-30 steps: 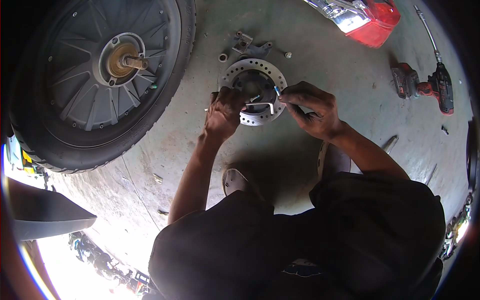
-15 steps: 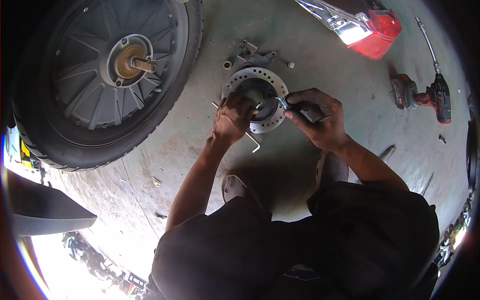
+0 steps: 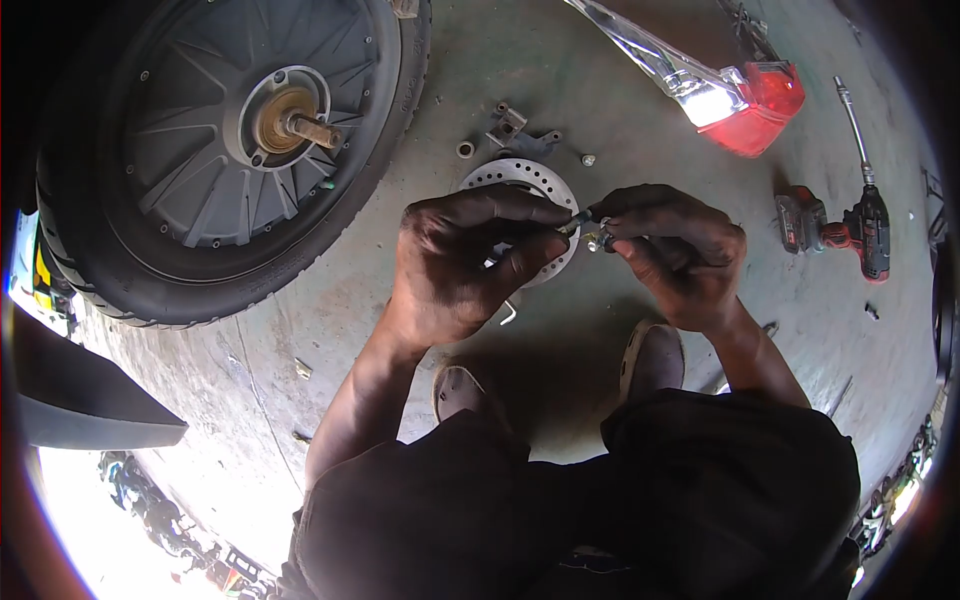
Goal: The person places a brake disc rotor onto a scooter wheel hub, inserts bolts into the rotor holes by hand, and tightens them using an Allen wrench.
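The left hand [image 3: 455, 262], nearly closed, pinched a small bolt [image 3: 578, 222]! The right hand [image 3: 685, 255], tightly curled, gripped shiny hardware [image 3: 594, 242] just beside it.

The left grip [image 3: 450, 262] and right grip [image 3: 685, 255] pinch small parts [image 3: 593, 243] near a perforated disc [image 3: 522, 172].

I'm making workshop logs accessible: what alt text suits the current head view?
A person's left hand and right hand pinch small metal parts close together over a perforated disc on the floor. A wheel is at left, a power tool at right.
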{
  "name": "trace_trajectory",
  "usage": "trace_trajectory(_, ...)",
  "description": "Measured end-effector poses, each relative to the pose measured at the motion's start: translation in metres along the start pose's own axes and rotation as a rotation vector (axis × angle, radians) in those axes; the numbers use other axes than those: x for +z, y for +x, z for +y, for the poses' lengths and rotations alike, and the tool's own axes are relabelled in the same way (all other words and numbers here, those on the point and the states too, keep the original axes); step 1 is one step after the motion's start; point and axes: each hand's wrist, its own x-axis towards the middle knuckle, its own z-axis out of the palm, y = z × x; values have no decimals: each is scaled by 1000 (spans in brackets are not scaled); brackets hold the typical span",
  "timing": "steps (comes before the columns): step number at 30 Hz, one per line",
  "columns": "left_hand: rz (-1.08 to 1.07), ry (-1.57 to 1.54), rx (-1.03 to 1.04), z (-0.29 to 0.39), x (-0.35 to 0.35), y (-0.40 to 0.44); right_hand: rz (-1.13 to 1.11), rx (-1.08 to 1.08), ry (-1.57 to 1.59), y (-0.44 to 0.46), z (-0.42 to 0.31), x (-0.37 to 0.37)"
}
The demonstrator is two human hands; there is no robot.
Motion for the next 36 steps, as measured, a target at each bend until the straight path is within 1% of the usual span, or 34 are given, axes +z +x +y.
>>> trace_trajectory(3, 7, 35, 29, 5, 0, -2, 9, -25, -50, 2, -4, -1)
trace_trajectory(7, 16, -1, 60, 4, 1, -4, 20, -64, -146, 3, -6, -1)
trace_trajectory(10, 17, 73, 76, 6, 0, -3, 17, -79, -173, 4, -7, 0)
trace_trajectory(12, -52, 134, 47, 8, -3, -4, 14, -90, -200, 4, -7, 0)
trace_trajectory(17, -68, 131, 82, 7, -5, -4, 11, -110, -256, 7, -10, 1)
trace_trajectory(19, -71, 155, 89, 8, -6, -4, -58, -211, -329, 8, -10, -1)
trace_trajectory(21, -84, 225, 125, 8, -7, -5, -31, -212, -358, 9, -12, 0)
trace_trajectory(25, -86, 225, 120, 7, -6, -6, 2, -249, -437, 10, -14, 1)
trace_trajectory(28, -91, 206, 93, 9, -5, -6, -25, -264, -462, 9, -13, -1)
trace_trajectory(30, -51, 105, 85, 9, -5, -7, -39, -257, -467, 8, -14, -1)
trace_trajectory(34, -46, 104, 120, 6, -8, -6, -82, -273, -457, 8, -17, -1)
trace_trajectory(36, -81, 165, 160, 5, -10, -5, -59, -278, -436, 8, -17, 1)
